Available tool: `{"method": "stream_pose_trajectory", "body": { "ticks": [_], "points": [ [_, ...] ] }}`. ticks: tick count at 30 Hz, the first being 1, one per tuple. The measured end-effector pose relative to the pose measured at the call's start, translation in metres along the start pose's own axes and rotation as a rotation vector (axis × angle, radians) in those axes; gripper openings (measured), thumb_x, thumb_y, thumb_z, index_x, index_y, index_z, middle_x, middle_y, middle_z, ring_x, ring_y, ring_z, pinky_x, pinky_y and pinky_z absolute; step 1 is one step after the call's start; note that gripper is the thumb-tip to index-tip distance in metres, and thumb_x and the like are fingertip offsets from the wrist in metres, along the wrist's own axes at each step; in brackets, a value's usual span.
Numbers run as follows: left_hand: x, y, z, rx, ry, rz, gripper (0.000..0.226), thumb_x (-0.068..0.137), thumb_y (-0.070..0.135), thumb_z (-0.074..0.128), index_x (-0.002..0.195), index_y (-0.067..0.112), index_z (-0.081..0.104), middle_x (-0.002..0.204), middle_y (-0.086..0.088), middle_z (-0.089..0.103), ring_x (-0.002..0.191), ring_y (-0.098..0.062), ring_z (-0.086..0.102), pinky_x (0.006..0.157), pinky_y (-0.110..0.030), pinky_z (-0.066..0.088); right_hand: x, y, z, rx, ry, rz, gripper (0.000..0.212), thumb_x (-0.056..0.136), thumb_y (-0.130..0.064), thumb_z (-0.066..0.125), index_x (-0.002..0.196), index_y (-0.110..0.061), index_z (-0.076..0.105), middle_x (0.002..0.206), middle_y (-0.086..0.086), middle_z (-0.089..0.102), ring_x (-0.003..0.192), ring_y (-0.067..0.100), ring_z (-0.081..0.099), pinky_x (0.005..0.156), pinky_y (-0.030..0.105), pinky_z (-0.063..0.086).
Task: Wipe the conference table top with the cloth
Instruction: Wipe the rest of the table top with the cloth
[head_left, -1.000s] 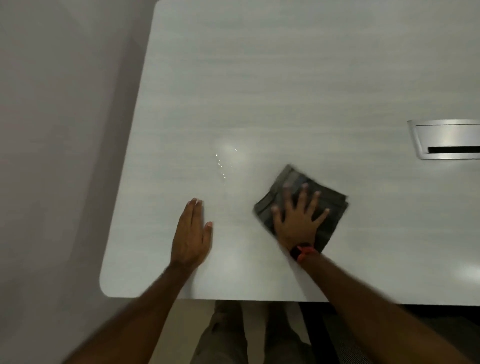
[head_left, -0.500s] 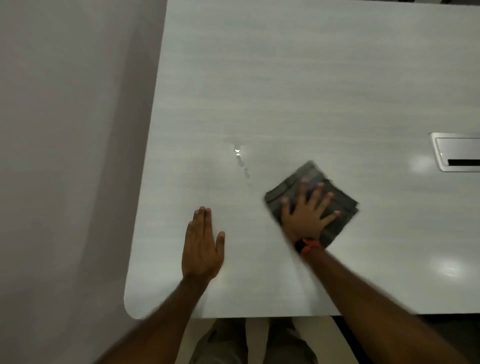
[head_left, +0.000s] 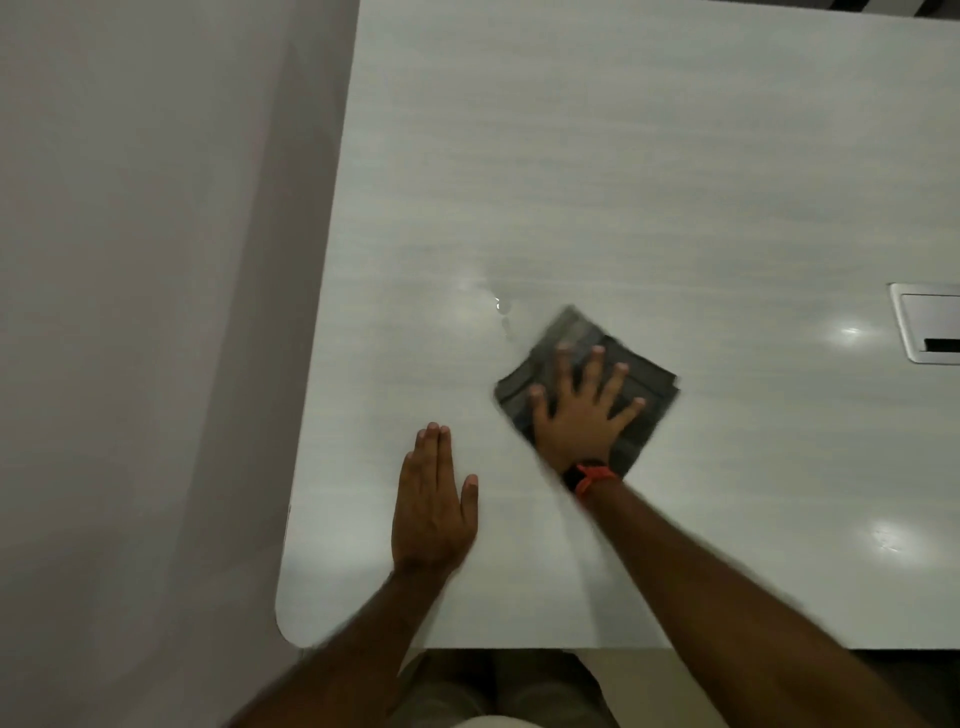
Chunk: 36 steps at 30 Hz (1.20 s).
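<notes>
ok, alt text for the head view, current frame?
The right hand presses a folded dark cloth flat on a pale table, fingers spread. The left hand rests flat on the table beside it. A few droplets lie just beyond the cloth, and a metal cable hatch sits at the right edge.

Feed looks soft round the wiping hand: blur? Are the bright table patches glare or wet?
Head view: right hand and cloth motion-smeared, left hand sharper; round bright patches on the table top look like lamp glare; small glints beside the cloth look like droplets.
</notes>
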<state>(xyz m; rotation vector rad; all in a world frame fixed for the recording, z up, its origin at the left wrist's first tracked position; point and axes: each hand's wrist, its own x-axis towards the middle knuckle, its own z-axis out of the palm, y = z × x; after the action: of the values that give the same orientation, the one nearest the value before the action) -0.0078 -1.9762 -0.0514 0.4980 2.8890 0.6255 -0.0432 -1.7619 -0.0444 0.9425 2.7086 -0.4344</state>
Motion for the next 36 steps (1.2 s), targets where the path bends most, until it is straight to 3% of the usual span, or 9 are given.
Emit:
{"method": "stream_pose_trajectory", "body": {
  "ticks": [4,11,14,17,21,25,29,31,36],
  "points": [
    [0.000,0.000,0.000,0.011,-0.011,-0.017,0.069,0.100,0.040,0.044,0.156,0.006,0.022,0.163,-0.011,0.023,0.152,-0.021,0.018,0.122,-0.039,0.026,0.001,0.006,0.000,-0.085,-0.063,-0.278,0.071,0.092,-0.073,0.014,0.159,-0.049,0.002,0.170,-0.005,-0.009,0.156,0.031,-0.011,0.112,0.070,-0.015],
    [0.000,0.000,-0.001,0.035,-0.035,-0.042,0.068,0.101,0.043,0.037,0.157,0.008,0.020,0.164,-0.008,0.021,0.153,-0.017,0.015,0.124,-0.034,0.018,0.074,-0.006,-0.019,0.052,0.081,0.064,0.066,0.100,-0.062,0.023,0.161,-0.043,0.008,0.171,0.004,-0.002,0.155,0.041,-0.008,0.112,0.079,-0.002],
    [0.002,0.003,-0.005,0.046,-0.056,-0.052,0.068,0.101,0.045,0.033,0.158,0.011,0.018,0.165,-0.005,0.019,0.153,-0.015,0.012,0.124,-0.033,0.016,0.047,-0.058,0.002,-0.032,-0.007,-0.317,0.063,0.102,-0.059,0.024,0.160,-0.043,0.007,0.171,0.003,-0.004,0.155,0.040,-0.009,0.111,0.073,-0.015],
    [0.003,0.005,-0.006,0.037,-0.063,-0.068,0.068,0.101,0.045,0.035,0.158,0.013,0.016,0.165,-0.004,0.019,0.153,-0.014,0.011,0.124,-0.033,0.017,0.038,-0.041,0.001,-0.080,-0.066,-0.532,0.062,0.100,-0.060,0.020,0.159,-0.047,0.008,0.171,-0.004,-0.002,0.157,0.032,-0.005,0.118,0.069,-0.009],
    [0.001,0.002,-0.003,0.053,-0.053,-0.055,0.068,0.101,0.044,0.036,0.158,0.011,0.018,0.165,-0.004,0.019,0.154,-0.014,0.010,0.124,-0.030,0.014,0.065,0.030,-0.019,0.007,0.095,-0.177,0.063,0.098,-0.056,0.028,0.159,-0.046,0.017,0.171,-0.004,0.009,0.157,0.030,0.002,0.119,0.069,-0.001],
    [0.001,0.000,-0.001,0.034,-0.058,-0.061,0.068,0.101,0.044,0.037,0.158,0.011,0.017,0.165,-0.003,0.018,0.154,-0.013,0.008,0.124,-0.031,0.014,0.081,-0.008,-0.020,0.087,0.122,0.048,0.062,0.101,-0.053,0.028,0.160,-0.041,0.018,0.171,0.004,0.006,0.156,0.039,-0.001,0.115,0.076,-0.002],
    [0.002,0.003,-0.004,0.032,-0.060,-0.069,0.068,0.101,0.044,0.037,0.158,0.012,0.017,0.165,-0.004,0.018,0.153,-0.013,0.009,0.124,-0.032,0.015,0.017,-0.036,0.008,-0.113,-0.035,-0.513,0.061,0.102,-0.057,0.020,0.160,-0.044,0.006,0.171,0.002,-0.001,0.156,0.038,-0.004,0.115,0.071,-0.011],
    [0.002,0.002,-0.004,0.013,-0.061,-0.074,0.068,0.101,0.043,0.038,0.158,0.013,0.016,0.165,-0.003,0.018,0.153,-0.013,0.010,0.124,-0.032,0.014,0.015,-0.011,0.005,-0.104,-0.043,-0.596,0.061,0.100,-0.060,0.020,0.159,-0.047,0.011,0.171,-0.002,0.005,0.157,0.033,0.002,0.120,0.068,-0.003],
    [0.002,-0.001,0.000,-0.006,-0.039,-0.048,0.067,0.101,0.041,0.040,0.157,0.010,0.018,0.164,-0.006,0.022,0.153,-0.016,0.014,0.124,-0.034,0.018,0.077,0.040,-0.027,0.047,0.134,-0.045,0.064,0.097,-0.057,0.029,0.159,-0.045,0.021,0.171,-0.003,0.011,0.157,0.031,0.004,0.118,0.071,0.002]
  ]
}}
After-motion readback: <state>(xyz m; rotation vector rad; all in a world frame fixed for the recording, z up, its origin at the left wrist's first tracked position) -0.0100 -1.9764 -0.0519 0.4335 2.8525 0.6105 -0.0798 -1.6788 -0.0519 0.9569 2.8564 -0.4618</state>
